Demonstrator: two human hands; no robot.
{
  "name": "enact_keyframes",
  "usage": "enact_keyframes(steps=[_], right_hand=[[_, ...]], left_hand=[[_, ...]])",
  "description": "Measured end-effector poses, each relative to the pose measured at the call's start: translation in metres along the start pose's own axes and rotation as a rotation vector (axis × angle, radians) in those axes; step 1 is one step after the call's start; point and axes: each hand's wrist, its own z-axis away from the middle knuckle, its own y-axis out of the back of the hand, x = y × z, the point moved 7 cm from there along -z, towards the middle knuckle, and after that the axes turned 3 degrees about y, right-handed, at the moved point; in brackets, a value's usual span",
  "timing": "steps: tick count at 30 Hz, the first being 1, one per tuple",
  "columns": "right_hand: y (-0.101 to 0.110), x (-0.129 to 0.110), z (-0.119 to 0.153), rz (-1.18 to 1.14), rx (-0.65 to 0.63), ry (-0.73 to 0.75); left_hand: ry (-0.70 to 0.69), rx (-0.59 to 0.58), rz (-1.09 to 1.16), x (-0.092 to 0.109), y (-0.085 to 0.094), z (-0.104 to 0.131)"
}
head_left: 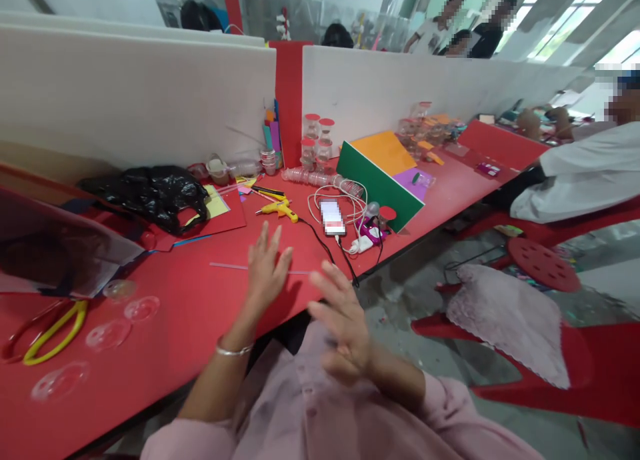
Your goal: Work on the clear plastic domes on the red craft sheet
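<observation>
My left hand (pixel 265 267) is raised over the front part of the red table (pixel 180 327), fingers spread, holding nothing. Closer to my body, beyond the table's front edge, my right hand (pixel 345 327) is lifted with its fingers apart and slightly blurred; nothing shows in it. A thin pale strip (pixel 227 267) lies on the table behind my left hand, partly covered by it. Past the fingertips rests a yellow glue gun (pixel 280 209) with a black cord. To its right a phone (pixel 333 217) with a lit screen has a white cable (pixel 360 200) plugged in.
Scissors with red and yellow handles (pixel 57 330) and clear plastic discs (pixel 109 335) lie at left. A black plastic bag (pixel 150 193) sits behind. A green board (pixel 380 187) leans at right near plastic jars (pixel 325 140). A cloth-covered red stool (pixel 505 313) and a seated person (pixel 580 173) are right.
</observation>
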Motion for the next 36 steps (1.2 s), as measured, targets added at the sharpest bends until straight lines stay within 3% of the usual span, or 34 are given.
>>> enact_keyframes(steps=[3, 5, 7, 10, 17, 20, 24, 26, 28, 32, 36], right_hand=[[-0.016, 0.016, -0.047, 0.273, -0.003, 0.207], [-0.036, 0.048, -0.081, 0.499, -0.014, 0.174], [-0.059, 0.082, -0.105, 0.633, -0.073, 0.113], [-0.080, 0.114, -0.112, 0.682, -0.128, 0.078], [-0.089, 0.117, -0.093, 0.638, -0.091, 0.208], [-0.091, 0.115, -0.095, 0.662, -0.103, 0.165], [-0.073, 0.116, -0.101, 0.690, -0.022, -0.050], [-0.056, 0.120, -0.107, 0.641, 0.046, -0.153], [-0.044, 0.131, -0.121, 0.505, 0.055, -0.237], [-0.051, 0.168, -0.162, -0.002, -0.186, -0.448], [-0.060, 0.182, -0.202, -0.216, -0.299, -0.510]], left_hand=[[-0.028, -0.214, -0.520, -0.049, 0.033, 0.002], [-0.134, -0.288, -0.755, -0.070, 0.048, 0.005], [-0.223, -0.322, -0.877, -0.085, 0.054, 0.005], [-0.293, -0.327, -0.923, -0.103, 0.054, 0.003], [-0.406, -0.260, -0.878, -0.111, 0.053, 0.001], [-0.390, -0.226, -0.868, -0.105, 0.058, 0.002], [-0.283, 0.060, -0.773, -0.097, 0.086, -0.003], [-0.185, 0.165, -0.751, -0.104, 0.097, -0.004], [-0.112, 0.112, -0.760, -0.117, 0.092, -0.006], [-0.029, -0.112, -0.803, -0.141, 0.068, -0.002], [0.070, -0.153, -0.886, -0.151, 0.065, -0.004]])
